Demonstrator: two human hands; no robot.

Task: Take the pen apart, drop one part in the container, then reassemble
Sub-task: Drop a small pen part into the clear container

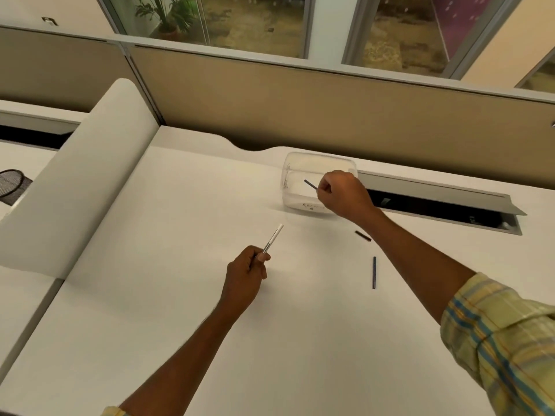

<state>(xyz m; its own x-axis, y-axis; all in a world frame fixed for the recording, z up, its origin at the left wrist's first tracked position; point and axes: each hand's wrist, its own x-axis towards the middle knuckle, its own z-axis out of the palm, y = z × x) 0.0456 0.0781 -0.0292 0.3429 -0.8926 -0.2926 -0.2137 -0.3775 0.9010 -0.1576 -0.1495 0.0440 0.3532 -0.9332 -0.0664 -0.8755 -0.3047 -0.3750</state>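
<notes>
My left hand [246, 276] grips the lower end of the white pen barrel [274, 237], which points up and to the right above the white desk [180, 295]. My right hand [342, 195] is over the front right part of the clear plastic container [292, 175] and pinches a thin dark pen part [310, 184] that sticks out over the container's opening. Two more dark pen pieces lie on the desk: a short one [363, 236] beside my right forearm and a longer thin one [374, 272] nearer to me.
A white curved divider [90, 181] borders the desk on the left. An open cable slot with a raised grey flap [435, 202] lies right of the container. A beige partition [300, 106] runs along the back.
</notes>
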